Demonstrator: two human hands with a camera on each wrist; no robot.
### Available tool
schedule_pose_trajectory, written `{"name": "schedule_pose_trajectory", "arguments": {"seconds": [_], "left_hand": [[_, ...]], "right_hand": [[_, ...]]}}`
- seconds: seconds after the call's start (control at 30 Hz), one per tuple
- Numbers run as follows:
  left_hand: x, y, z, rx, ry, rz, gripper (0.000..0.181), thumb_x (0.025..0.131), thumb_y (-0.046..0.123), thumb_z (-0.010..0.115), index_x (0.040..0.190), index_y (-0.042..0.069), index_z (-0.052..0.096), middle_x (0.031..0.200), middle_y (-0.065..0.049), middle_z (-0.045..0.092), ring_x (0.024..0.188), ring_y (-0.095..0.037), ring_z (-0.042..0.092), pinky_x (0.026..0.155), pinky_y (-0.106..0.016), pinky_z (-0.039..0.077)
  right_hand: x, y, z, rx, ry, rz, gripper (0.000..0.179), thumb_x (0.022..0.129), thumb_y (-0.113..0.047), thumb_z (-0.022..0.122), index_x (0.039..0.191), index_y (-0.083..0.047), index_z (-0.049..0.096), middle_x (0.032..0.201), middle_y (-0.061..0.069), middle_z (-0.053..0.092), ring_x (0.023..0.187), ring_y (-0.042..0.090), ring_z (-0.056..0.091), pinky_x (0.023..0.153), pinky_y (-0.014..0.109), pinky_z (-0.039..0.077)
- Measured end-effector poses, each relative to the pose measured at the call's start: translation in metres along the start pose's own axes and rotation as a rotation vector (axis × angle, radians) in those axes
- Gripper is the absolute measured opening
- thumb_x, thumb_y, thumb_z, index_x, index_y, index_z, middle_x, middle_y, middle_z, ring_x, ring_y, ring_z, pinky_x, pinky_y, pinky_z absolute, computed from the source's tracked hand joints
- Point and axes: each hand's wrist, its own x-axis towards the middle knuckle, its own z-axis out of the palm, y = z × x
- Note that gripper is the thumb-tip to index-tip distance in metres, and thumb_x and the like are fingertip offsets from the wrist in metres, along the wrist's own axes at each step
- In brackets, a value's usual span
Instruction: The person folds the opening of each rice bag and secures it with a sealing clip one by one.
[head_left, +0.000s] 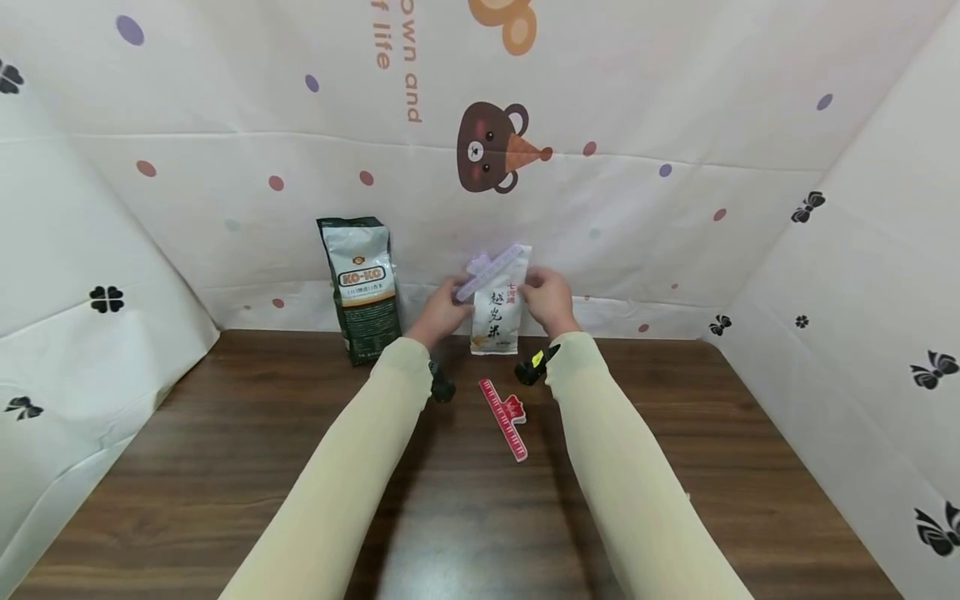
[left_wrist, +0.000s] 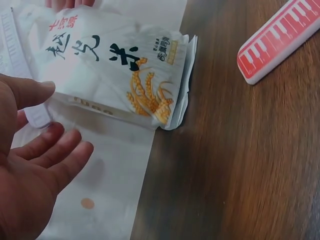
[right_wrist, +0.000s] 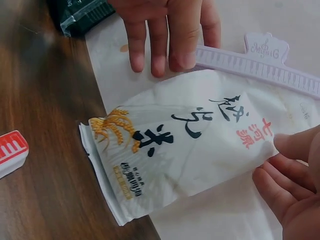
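Note:
A white rice bag (head_left: pixel 495 323) with black lettering and printed grain ears stands at the table's back edge, by the wall sheet. Across its upper part slants a pale purple bag clip (head_left: pixel 491 272) with a keyboard pattern. My left hand (head_left: pixel 441 315) pinches the clip's lower end between thumb and forefinger, its other fingers spread, as the right wrist view shows. At the opposite side edge of the bag, my right hand (right_wrist: pixel 295 175) holds it between thumb and fingers. In front of the bag a red keyboard-patterned clip (head_left: pixel 505 421) lies on the table.
To the left stands a taller green and silver KO-KO bag (head_left: pixel 367 296), leaning near the wall. Patterned white sheets (head_left: pixel 637 100) hang behind and at both sides of the brown wooden table (head_left: pixel 247 467). A dark wrist camera (head_left: pixel 442 387) sits under my left wrist.

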Motion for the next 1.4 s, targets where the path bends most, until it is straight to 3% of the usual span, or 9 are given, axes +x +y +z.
{"name": "schedule_pose_trajectory", "arguments": {"seconds": [0.17, 0.67, 1.13, 1.4], "left_hand": [[-0.006, -0.003, -0.005, 0.008, 0.009, -0.033, 0.055, 0.092, 0.015, 0.062, 0.141, 0.017, 0.038, 0.127, -0.018, 0.056, 0.108, -0.031, 0.059, 0.084, -0.042, 0.051], [-0.026, 0.005, -0.022, 0.060, -0.012, -0.105, 0.053, 0.096, 0.022, 0.056, 0.144, 0.019, 0.036, 0.133, -0.017, 0.052, 0.113, -0.032, 0.056, 0.092, -0.046, 0.050], [-0.049, 0.005, -0.041, 0.140, 0.008, -0.076, 0.047, 0.098, 0.030, 0.053, 0.142, 0.020, 0.040, 0.137, -0.013, 0.052, 0.122, -0.030, 0.054, 0.098, -0.048, 0.048], [-0.061, 0.003, -0.055, 0.146, 0.016, -0.054, 0.044, 0.098, 0.032, 0.052, 0.139, 0.020, 0.044, 0.138, -0.012, 0.052, 0.125, -0.029, 0.052, 0.098, -0.049, 0.047]], "right_hand": [[-0.006, 0.005, 0.003, 0.000, 0.053, 0.001, 0.041, 0.093, -0.016, 0.060, 0.134, -0.014, 0.056, 0.128, 0.009, 0.061, 0.118, 0.027, 0.057, 0.095, 0.042, 0.050], [-0.026, 0.001, 0.007, 0.001, 0.171, -0.082, 0.036, 0.091, -0.017, 0.062, 0.125, -0.009, 0.061, 0.116, 0.013, 0.067, 0.109, 0.028, 0.062, 0.091, 0.041, 0.051], [-0.044, -0.014, 0.021, 0.021, 0.115, -0.092, 0.035, 0.092, -0.023, 0.062, 0.125, -0.013, 0.061, 0.117, 0.011, 0.066, 0.108, 0.027, 0.061, 0.090, 0.043, 0.050], [-0.050, -0.025, 0.032, 0.053, 0.023, -0.108, 0.039, 0.092, -0.025, 0.062, 0.129, -0.014, 0.058, 0.123, 0.011, 0.062, 0.113, 0.028, 0.059, 0.093, 0.045, 0.049]]}}
